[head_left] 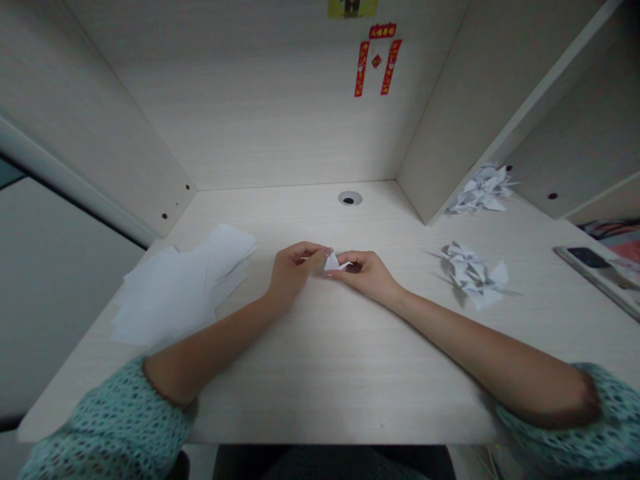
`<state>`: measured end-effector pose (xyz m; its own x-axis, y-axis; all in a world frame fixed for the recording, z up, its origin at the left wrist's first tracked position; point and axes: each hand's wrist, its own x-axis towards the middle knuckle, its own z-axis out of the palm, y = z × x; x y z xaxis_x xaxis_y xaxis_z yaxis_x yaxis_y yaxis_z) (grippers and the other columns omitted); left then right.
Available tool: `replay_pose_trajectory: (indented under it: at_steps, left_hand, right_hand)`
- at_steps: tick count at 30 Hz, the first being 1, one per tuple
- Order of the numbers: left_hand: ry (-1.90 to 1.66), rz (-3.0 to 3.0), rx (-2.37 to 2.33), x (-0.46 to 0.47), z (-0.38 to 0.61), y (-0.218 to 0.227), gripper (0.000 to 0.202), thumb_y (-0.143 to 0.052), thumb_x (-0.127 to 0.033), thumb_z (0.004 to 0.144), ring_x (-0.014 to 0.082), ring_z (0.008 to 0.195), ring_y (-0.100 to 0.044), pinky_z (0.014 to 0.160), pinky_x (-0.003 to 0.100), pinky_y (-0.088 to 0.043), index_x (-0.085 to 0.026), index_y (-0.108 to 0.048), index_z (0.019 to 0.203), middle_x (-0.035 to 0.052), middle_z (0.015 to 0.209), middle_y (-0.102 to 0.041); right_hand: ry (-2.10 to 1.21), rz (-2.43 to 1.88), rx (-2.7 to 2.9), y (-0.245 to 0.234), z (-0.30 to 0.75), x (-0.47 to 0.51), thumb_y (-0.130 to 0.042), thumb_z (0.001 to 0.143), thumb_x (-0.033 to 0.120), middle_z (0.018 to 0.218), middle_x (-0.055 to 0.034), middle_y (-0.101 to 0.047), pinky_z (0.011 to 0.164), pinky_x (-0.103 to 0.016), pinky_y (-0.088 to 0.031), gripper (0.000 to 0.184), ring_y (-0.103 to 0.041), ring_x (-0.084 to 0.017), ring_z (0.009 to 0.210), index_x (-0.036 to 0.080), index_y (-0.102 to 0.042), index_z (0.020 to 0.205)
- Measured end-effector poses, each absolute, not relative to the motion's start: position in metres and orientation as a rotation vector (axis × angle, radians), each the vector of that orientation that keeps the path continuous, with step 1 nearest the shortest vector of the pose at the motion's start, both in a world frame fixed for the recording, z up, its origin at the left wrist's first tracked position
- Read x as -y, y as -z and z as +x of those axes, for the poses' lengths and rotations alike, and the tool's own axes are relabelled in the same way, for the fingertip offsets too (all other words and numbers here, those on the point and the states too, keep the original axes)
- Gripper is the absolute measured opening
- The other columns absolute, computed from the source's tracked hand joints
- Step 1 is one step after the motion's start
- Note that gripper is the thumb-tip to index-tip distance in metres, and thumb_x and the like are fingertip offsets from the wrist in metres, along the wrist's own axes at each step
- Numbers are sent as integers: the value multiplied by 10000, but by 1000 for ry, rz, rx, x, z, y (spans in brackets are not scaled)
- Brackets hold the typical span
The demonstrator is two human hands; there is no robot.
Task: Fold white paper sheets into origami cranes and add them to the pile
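Two heaps of folded shapes (473, 275) (481, 190) look done, blank sheets (180, 290) wait; left hand (291, 272) and right hand (369, 275) pinch a paper piece (332, 262).

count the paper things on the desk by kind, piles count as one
stack of white paper sheets: 1
piles of folded paper cranes: 2
small folded paper piece, pinched between left hand and right hand: 1
total: 4
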<state>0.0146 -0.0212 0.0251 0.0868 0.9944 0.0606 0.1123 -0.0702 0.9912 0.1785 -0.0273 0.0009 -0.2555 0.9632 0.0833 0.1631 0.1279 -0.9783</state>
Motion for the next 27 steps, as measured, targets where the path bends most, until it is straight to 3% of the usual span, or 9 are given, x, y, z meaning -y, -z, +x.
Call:
replay_pose_trajectory:
  at_steps: [8, 13, 27]
  left_hand:
    - [-1161, 1469, -1180, 21, 12, -17, 232, -657, -406, 737, 136, 697, -597, 645, 245, -451, -178, -695, 747, 21, 754, -697]
    - [-1195, 1501, -1218, 21, 12, -15, 238, -638, -413, 751, 141, 709, -597, 642, 247, -444, -182, -692, 765, 24, 772, -698]
    - [-1296, 1381, -1244, 18, 12, -6, 223, -604, -395, 776, 132, 709, -589, 623, 231, -422, -179, -652, 749, 16, 756, -682]
  right_hand:
    - [-1170, -1190, 1578, 5, 179, 26, -743, 644, 459, 678, -32, -674, 527, -255, -371, 301, -531, -130, 564, 161, -717, 673]
    - [-1207, -1196, 1545, 6, 179, 25, -727, 652, 482, 603, -5, -623, 492, -240, -319, 335, -465, -100, 513, 148, -711, 664]
    - [-1239, -1211, 1571, 0, 180, 25, -711, 634, 535, 588, -32, -631, 478, -236, -299, 408, -471, -112, 536, 129, -732, 673]
